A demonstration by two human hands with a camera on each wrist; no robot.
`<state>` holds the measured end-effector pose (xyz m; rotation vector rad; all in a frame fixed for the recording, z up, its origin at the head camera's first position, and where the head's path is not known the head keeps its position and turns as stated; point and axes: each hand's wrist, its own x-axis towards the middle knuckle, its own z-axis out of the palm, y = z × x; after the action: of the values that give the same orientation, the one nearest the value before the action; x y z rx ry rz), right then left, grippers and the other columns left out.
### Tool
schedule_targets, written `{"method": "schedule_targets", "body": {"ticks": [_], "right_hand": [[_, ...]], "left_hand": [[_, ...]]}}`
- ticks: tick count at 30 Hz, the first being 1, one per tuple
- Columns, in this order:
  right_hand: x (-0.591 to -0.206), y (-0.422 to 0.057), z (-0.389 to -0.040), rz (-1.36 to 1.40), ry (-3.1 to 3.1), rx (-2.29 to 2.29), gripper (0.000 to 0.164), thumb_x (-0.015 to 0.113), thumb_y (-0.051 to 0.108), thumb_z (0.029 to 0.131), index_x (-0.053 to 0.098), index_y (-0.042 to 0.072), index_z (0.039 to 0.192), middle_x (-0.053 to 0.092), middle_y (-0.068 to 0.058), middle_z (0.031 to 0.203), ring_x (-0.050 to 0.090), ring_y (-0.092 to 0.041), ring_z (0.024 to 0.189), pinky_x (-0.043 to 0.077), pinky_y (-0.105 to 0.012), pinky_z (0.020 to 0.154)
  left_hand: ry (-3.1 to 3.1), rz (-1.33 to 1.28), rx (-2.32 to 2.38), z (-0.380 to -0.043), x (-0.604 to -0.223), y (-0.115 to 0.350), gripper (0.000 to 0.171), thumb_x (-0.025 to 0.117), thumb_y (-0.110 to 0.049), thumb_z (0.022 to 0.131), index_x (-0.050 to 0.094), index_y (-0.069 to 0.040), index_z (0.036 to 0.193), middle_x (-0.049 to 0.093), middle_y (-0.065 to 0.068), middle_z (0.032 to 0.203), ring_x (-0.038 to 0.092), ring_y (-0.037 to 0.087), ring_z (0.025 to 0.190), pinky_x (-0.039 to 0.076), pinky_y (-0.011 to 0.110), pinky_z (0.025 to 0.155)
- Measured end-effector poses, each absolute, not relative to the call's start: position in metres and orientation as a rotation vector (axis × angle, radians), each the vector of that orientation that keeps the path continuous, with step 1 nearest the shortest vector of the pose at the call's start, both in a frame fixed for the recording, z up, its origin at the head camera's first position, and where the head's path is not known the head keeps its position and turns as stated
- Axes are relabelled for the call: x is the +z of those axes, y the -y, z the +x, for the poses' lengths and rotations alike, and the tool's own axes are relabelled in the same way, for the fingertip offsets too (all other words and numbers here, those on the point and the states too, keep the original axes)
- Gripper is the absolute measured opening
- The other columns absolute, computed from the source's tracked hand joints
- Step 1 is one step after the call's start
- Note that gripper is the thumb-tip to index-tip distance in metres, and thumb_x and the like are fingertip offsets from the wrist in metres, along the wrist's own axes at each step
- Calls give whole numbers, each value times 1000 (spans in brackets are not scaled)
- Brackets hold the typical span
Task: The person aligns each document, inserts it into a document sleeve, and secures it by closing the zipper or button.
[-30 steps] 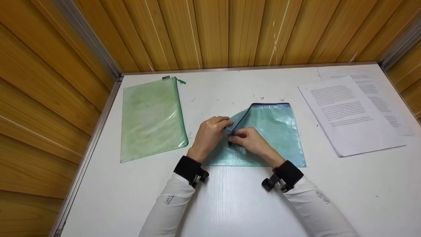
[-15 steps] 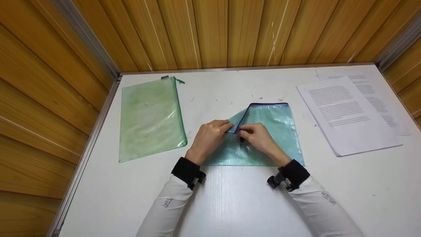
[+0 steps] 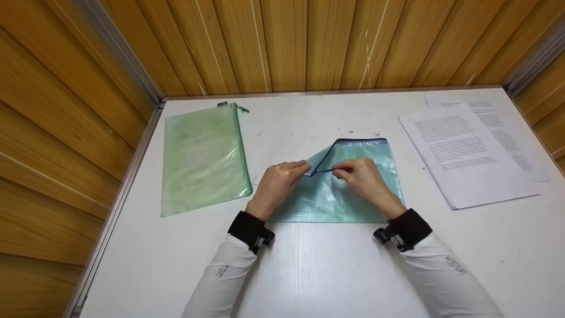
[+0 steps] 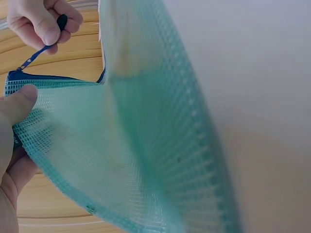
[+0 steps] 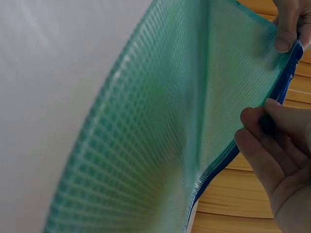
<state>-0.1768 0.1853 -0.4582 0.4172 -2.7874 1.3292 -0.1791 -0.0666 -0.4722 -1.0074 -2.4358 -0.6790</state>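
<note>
A blue-green mesh zipper pouch (image 3: 304,212) lies in front of me, its far left corner lifted and folded over. That corner is pinched between the thumb and fingers of my left hand (image 3: 277,182). My right hand (image 3: 365,177) pinches the dark end of the blue zipper pull cord (image 4: 31,59), which stretches taut from the zipper's corner. In the right wrist view the black tip (image 5: 267,124) shows between thumb and fingers. The dark blue zipper (image 3: 362,140) runs along the far edge and bends down toward the left hand.
To the left lies a light green zipper pouch (image 3: 201,159) with a green cord at its far corner. Printed sheets (image 3: 476,176) are stacked on the right of the white table (image 3: 318,269). Wooden panels (image 3: 282,44) stand behind and at the sides.
My right hand has moved to the right and slightly away from me, drawing the pull cord out from the corner. The left hand keeps its grip almost in place.
</note>
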Motion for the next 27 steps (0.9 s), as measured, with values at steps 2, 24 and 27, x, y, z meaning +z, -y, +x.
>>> {"method": "schedule_targets", "body": {"ticks": [2, 24, 27], "right_hand": [[-457, -189, -179, 412, 2769, 1284, 13, 78, -4, 97, 85, -8, 108, 84, -25, 103, 81, -31, 89, 48, -12, 68], [-473, -250, -203, 122, 2842, 1121, 15, 77, 1, 100, 83, -9, 109, 82, -29, 109, 78, -45, 109, 57, -45, 92], [-474, -259, -202, 84, 2851, 1109, 17, 76, 3, 101, 83, -9, 112, 81, -29, 111, 77, -46, 110, 56, -34, 88]], "left_hand": [[2436, -1010, -713, -180, -472, 68, 25, 78, 2, 98, 83, 0, 122, 83, 18, 121, 83, 34, 106, 68, 42, 90], [2342, -867, -920, -188, -478, 94, 20, 71, 15, 97, 84, 5, 108, 85, 20, 107, 85, 35, 100, 69, 42, 88], [2331, -831, -929, -189, -480, 97, 20, 71, 15, 97, 85, 4, 107, 85, 18, 104, 85, 33, 99, 69, 41, 86]]}}
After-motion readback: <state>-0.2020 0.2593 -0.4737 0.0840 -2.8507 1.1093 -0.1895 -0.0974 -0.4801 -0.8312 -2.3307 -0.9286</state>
